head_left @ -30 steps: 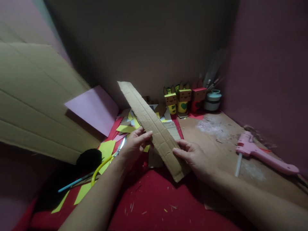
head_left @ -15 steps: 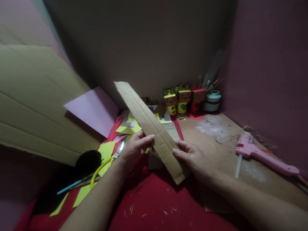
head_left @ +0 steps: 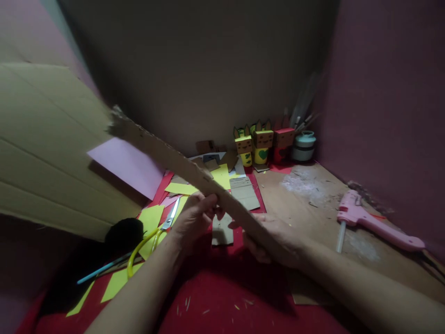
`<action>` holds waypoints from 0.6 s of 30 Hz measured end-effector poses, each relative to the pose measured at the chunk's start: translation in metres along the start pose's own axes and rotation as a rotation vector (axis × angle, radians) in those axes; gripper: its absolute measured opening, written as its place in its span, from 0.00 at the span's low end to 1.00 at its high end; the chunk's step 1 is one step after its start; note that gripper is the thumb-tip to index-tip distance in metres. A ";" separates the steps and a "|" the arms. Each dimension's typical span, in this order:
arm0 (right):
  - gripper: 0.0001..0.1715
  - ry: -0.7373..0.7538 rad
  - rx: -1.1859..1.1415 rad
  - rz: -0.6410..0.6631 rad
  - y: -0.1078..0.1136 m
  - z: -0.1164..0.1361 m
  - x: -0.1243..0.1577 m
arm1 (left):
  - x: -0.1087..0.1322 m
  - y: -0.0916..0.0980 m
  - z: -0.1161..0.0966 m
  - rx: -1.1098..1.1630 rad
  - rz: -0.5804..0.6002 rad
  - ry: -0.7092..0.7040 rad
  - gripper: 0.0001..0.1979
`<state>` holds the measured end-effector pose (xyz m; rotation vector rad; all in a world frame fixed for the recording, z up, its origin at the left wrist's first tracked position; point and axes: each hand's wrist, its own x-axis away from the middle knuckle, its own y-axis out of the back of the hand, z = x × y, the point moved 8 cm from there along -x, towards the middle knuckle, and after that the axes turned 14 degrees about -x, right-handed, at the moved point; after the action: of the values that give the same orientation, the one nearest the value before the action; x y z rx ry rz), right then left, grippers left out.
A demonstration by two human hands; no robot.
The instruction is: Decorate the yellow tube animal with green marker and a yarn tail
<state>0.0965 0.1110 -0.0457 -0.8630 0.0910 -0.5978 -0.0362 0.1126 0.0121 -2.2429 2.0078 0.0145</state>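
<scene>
Both my hands hold a long brown cardboard strip point(head_left: 163, 155) that runs from upper left down to the lower right, nearly edge-on to the camera. My left hand point(head_left: 193, 215) pinches it near the middle, fingers closed on its lower edge. My right hand point(head_left: 274, 239) grips the near end, fingers wrapped under it. The strip hangs above a red sheet point(head_left: 222, 287) and paper scraps.
Yellow-handled scissors point(head_left: 153, 234) lie left of my left hand among yellow scraps point(head_left: 153, 218). A pink glue gun point(head_left: 371, 222) lies on the wooden table at right. Small cardboard figures point(head_left: 262, 144) and a teal jar point(head_left: 304, 146) stand at the back. A large cardboard sheet point(head_left: 45, 153) leans at left.
The strip has turned from facing the camera to nearly edge-on, and its far end has swung left. My right hand has shifted under the near end.
</scene>
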 end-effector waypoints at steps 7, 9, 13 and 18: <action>0.43 -0.153 -0.193 0.271 -0.017 -0.008 0.005 | -0.004 0.007 0.000 -0.105 -0.041 0.033 0.09; 0.45 -0.177 -0.215 0.305 -0.020 -0.008 0.007 | -0.003 0.006 0.001 -0.139 -0.034 0.050 0.09; 0.39 -0.243 -0.163 0.314 -0.026 -0.008 0.013 | -0.003 0.006 0.005 -0.176 -0.045 0.083 0.11; 0.45 -0.271 -0.047 0.268 -0.024 -0.008 0.015 | -0.005 0.009 0.008 -0.186 -0.061 0.103 0.12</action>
<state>0.0953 0.0858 -0.0303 -0.9514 -0.0257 -0.2252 -0.0446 0.1170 0.0034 -2.4648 2.0656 0.0844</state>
